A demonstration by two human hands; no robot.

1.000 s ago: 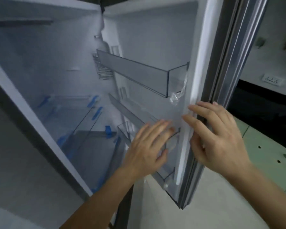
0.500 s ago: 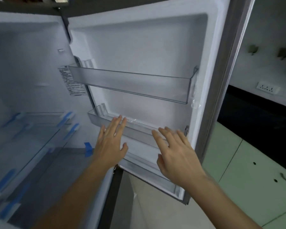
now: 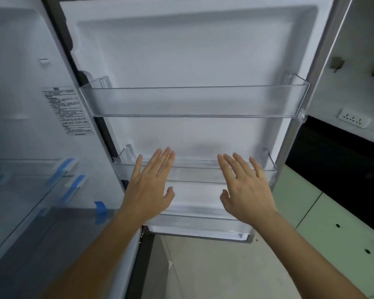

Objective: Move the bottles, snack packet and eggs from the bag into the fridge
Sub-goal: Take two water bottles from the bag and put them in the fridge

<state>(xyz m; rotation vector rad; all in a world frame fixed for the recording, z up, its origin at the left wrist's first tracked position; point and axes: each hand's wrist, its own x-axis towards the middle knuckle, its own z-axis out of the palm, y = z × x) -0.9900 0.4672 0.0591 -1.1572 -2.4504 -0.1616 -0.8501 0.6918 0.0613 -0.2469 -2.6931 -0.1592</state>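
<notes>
- The fridge door point(image 3: 192, 50) stands wide open with its inner face square to the camera, so all its clear shelves are within easy reach.
- The left hand point(image 3: 150, 186) and the right hand point(image 3: 246, 188) are raised side by side in front of the middle door shelf point(image 3: 203, 171). Their fingers are straight and spread and their palms face the door; neither hand holds anything.
- The right hand's fingers are slightly blurred, so I cannot tell whether the fingertips touch the shelf's front lip or stop just short of it.
- Flat, open palms like these suit steadying the door or checking that the shelf sits firm, rather than picking anything up. That is my reading of the pose.
- The upper door shelf point(image 3: 192, 100) and the lower door shelf point(image 3: 203, 221) show nothing stored in them.
- To the left, the fridge compartment point(image 3: 15, 61) shows glass shelves point(image 3: 26, 180) held with strips of blue tape point(image 3: 100, 212) (probably transit tape). A printed label point(image 3: 67, 111) is on the side wall.
- The bottles, snack packet, eggs and bag are all out of view, and none of them shows in the door or on the shelves.
- By that, loading has not begun. The next move probably calls for turning away from the door toward the bag.
</notes>
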